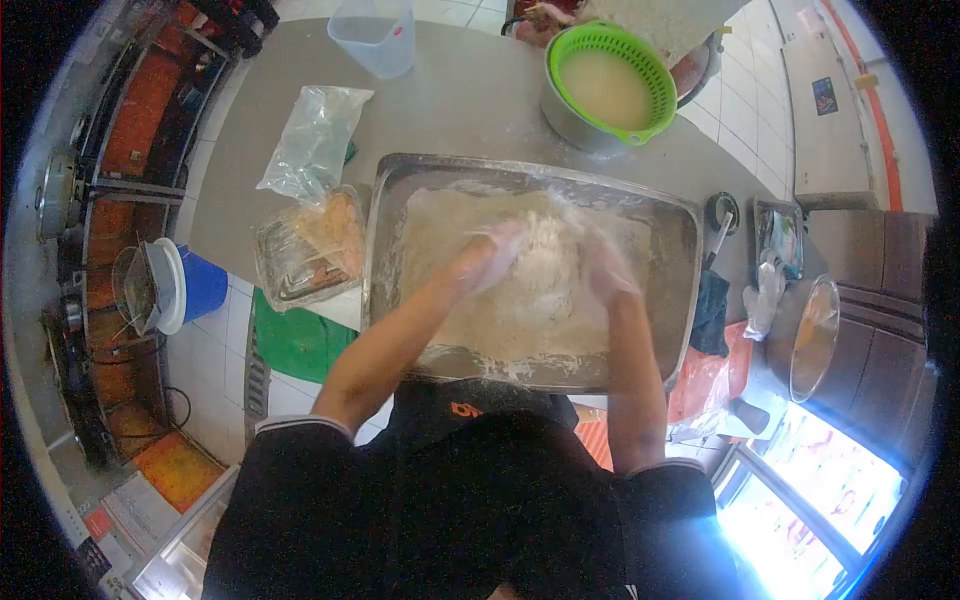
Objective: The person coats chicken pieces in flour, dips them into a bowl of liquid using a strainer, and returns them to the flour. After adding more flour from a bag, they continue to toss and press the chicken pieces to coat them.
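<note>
A large metal tray (383, 220) holds a wide layer of pale flour (440, 210). My left hand (497, 252), dusted white, is over the flour left of the tray's middle, its fingers smeared by motion. On the other side, my right hand (608, 268) is also whitened and blurred. Between the two hands is a floury heap (545, 260), too blurred to make out what it is; whether either hand grips any of it cannot be seen.
A green strainer (655, 85) sits in a pot behind the tray. A clear jug (375, 40), a plastic bag (318, 135) and a plastic container (275, 275) are at the left. Tongs (722, 235), a dark cloth (710, 310) and a metal bowl (815, 340) are at the right.
</note>
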